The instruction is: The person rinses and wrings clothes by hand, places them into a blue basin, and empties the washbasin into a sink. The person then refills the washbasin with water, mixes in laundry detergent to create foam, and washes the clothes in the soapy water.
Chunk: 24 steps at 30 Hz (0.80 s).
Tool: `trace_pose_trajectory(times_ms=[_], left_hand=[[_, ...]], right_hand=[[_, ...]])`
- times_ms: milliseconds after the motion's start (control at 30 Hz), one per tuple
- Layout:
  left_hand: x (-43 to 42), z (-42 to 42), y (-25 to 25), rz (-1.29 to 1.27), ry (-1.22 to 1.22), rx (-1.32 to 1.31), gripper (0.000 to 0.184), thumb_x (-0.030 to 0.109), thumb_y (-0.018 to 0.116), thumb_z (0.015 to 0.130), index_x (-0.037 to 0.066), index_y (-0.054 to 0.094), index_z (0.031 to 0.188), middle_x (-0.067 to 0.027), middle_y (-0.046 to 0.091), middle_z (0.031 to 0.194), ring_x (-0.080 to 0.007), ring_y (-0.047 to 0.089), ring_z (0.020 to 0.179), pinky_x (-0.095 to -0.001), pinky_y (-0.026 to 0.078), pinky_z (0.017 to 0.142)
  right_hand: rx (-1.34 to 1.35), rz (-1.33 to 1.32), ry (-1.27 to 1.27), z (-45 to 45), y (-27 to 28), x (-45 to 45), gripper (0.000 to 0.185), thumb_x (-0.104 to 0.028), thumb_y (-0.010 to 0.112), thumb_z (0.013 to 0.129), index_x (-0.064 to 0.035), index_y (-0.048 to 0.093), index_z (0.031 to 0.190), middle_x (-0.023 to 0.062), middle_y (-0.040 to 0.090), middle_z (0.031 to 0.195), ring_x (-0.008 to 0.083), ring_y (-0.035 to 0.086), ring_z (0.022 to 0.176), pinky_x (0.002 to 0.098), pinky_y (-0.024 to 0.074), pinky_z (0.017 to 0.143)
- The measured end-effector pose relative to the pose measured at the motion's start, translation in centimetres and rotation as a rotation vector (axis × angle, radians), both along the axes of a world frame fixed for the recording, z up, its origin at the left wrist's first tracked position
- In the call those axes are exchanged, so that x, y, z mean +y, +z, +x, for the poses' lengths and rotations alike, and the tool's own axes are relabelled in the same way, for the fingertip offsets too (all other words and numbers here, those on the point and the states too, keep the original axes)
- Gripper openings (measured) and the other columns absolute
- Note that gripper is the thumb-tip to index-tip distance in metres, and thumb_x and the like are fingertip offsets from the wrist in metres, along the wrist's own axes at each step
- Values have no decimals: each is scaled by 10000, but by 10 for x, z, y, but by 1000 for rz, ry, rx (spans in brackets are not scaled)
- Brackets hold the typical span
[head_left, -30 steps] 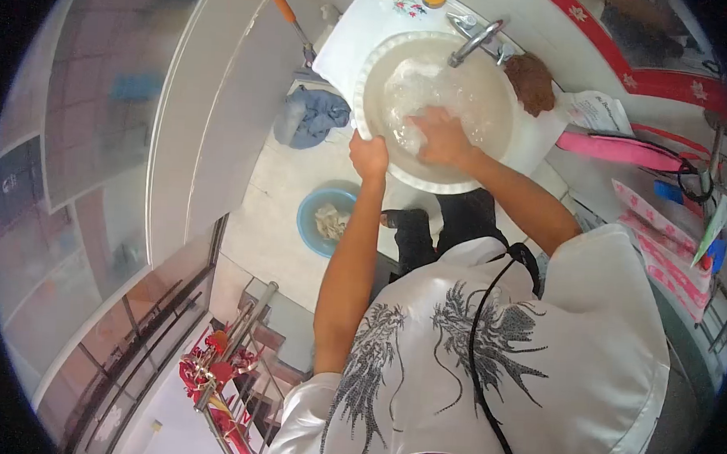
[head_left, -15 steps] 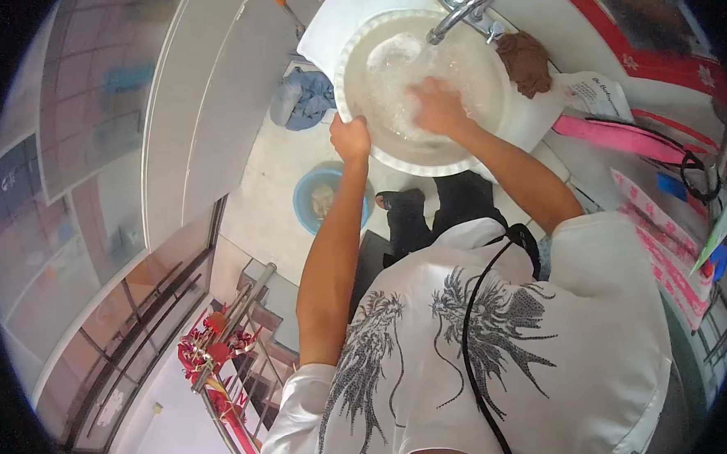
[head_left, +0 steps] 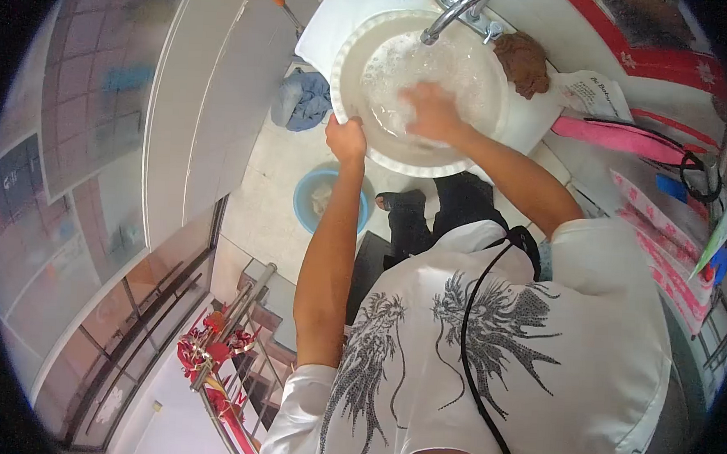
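Note:
A white basin (head_left: pixel 500 123) with a scalloped rim sits on the sink counter, holding cloudy, bubbly water (head_left: pixel 405 61). My left hand (head_left: pixel 346 139) grips its near-left rim, fingers wrapped over the edge. Inside the basin, my right hand (head_left: pixel 433 113) is at the water, slightly blurred, with its fingers apart and nothing visible in them. Above the far side of the basin hangs the metal faucet (head_left: pixel 457 16); I see no stream falling from its spout. A brown cloth (head_left: pixel 522 64) lies bunched beside the basin on the right.
On the floor stand a blue tub (head_left: pixel 305 212) with pale cloth inside and, nearer the counter, a bundle of blue fabric (head_left: pixel 303 99). A pink strap-like item (head_left: pixel 623 139) lies to the right. A metal railing (head_left: pixel 231 319) with red decorations is at lower left.
My right hand has shifted slightly left within the basin, its fingers now more spread. The stream and splashing beneath the faucet are gone, and the water looks calmer. My left hand stays on the rim.

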<state>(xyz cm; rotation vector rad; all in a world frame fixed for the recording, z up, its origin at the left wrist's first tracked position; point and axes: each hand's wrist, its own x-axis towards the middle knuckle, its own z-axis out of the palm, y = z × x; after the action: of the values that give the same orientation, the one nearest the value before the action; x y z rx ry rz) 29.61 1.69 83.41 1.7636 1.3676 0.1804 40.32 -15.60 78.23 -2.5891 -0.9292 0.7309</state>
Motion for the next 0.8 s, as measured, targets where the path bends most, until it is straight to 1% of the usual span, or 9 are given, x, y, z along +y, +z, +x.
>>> trace_pose_trajectory(times_ms=[100,233,367,433,500,567,633,700,800], left_hand=[[0,-1,-4,-6,25,14,383,157,656,712,18,739,1058,-219,760,1035,-419,714,1008,-472,524,933],[5,-2,-16,-24,32,-15,377,158,659,712,19,738,1053,-220,758,1047,-415,713,1008,-471,521,930],[3,-8,-19,-67,67,-62,376,165,664,713,13,736,1050,-228,753,1060,-419,707,1015,-469,518,933],[4,-5,-23,-65,79,-53,378,166,666,713,10,736,1051,-230,753,1061,-417,707,1017,-465,518,933],[5,-7,-22,-34,40,-76,380,169,673,714,9,734,1054,-225,754,1059,-415,709,1011,-453,520,928],[3,-5,-8,-46,47,-43,381,167,674,715,9,733,1056,-225,754,1057,-416,708,1010,-450,518,928],[0,0,-2,-55,50,-43,381,165,675,716,8,732,1058,-224,753,1056,-417,708,1009,-448,516,929],[-3,0,0,-73,83,-83,361,158,668,722,7,728,1044,-219,754,1042,-410,711,993,-448,517,917],[1,-6,-8,-70,40,-117,343,155,665,729,3,725,1031,-209,756,1025,-393,715,962,-441,520,898]], right_hand=[[58,-79,-219,11,-8,9,850,-395,799,725,-182,488,1487,193,416,1546,440,375,1424,639,401,1086],[-45,-58,297,0,12,15,811,-360,754,785,-129,453,1502,238,445,1508,441,397,1417,647,421,1056],[192,-1,-244,27,-18,20,804,-286,788,771,-166,479,1503,222,435,1490,490,438,1360,661,432,1055],[-72,-158,146,-8,22,20,761,-275,786,791,-162,486,1481,229,489,1413,459,498,1299,618,476,1002],[-159,-8,219,3,10,20,746,-289,784,796,-161,493,1471,246,493,1401,452,511,1288,612,483,996],[101,8,-270,27,-19,27,799,-308,787,790,-186,465,1511,264,455,1460,496,464,1333,637,470,1015],[100,-94,-268,12,6,25,817,-298,787,782,-185,456,1520,272,451,1467,501,460,1337,646,464,1013],[-199,15,400,-4,2,19,764,-260,764,798,-186,478,1503,279,477,1425,492,498,1282,642,473,969],[-215,40,151,20,-50,8,771,-250,745,796,-211,478,1518,301,467,1409,504,491,1256,640,456,1000]])
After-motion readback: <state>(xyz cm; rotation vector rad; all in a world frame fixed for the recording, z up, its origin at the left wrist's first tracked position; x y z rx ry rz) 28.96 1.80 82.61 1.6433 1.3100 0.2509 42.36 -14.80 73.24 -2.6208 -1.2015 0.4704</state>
